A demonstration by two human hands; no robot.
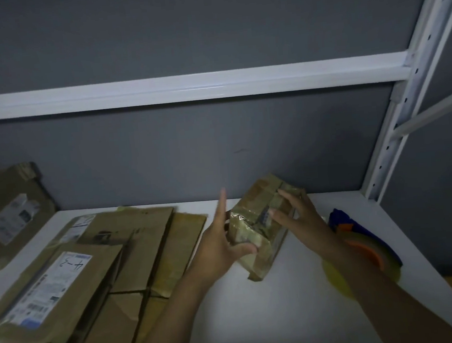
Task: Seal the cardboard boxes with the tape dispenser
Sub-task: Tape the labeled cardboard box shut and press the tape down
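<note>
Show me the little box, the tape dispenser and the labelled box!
little box [253, 218]: head view, taped top face.
tape dispenser [368, 252]: head view, orange part.
labelled box [52, 287]: head view, white label.

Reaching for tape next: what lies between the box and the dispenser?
Head view: only the right hand and its forearm, touching the box, cross toward the dispenser; under them the white shelf is bare.
</note>
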